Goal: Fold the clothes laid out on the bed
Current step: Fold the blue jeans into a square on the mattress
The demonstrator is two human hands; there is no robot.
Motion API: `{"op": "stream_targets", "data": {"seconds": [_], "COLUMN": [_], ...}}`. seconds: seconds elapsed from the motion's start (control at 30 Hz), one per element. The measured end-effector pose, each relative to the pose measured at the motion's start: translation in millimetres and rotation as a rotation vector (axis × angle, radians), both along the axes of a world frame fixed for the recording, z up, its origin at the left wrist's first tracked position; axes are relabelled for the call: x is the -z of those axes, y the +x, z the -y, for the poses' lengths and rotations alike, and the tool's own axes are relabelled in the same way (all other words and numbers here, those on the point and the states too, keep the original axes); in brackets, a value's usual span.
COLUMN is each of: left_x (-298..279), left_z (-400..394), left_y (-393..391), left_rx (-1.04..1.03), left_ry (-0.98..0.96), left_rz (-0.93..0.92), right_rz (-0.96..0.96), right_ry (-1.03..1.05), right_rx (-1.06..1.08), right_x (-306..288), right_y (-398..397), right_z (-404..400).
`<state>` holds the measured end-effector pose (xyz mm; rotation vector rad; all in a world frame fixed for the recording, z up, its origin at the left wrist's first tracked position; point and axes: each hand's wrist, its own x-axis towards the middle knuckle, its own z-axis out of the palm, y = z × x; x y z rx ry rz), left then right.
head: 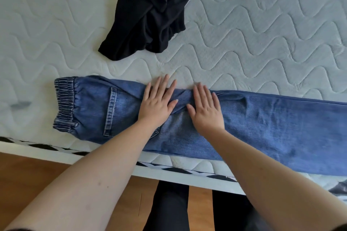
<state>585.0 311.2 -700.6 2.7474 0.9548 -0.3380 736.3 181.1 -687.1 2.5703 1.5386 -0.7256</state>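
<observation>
Head view: our left hand (pixel 157 106) and right hand (pixel 205 110) press flat, fingers straight, on the jeans (pixel 262 124); the 3 o'clock leg, overhanging the bed (pixel 244 43), could slip.

left hand (pixel 156 104): flat, fingers straight, palm down | right hand (pixel 205 108): flat, fingers spread, palm down | forearms bare, extended

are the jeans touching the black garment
Apart. The head view shows a strip of bare quilted mattress between the jeans and the black garment further up the bed.
</observation>
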Motion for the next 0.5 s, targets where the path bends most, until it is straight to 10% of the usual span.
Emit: {"op": "stream_targets", "data": {"seconds": [0.5], "left_x": [-14.3], "left_z": [10.9], "left_y": [-9.6], "left_rx": [-0.115], "left_ry": [0.060], "left_rz": [-0.071], "right_rz": [0.070], "right_ry": [-0.035], "right_rx": [0.223], "right_x": [-12.6], "right_y": [76.9], "right_z": [61.4]}}
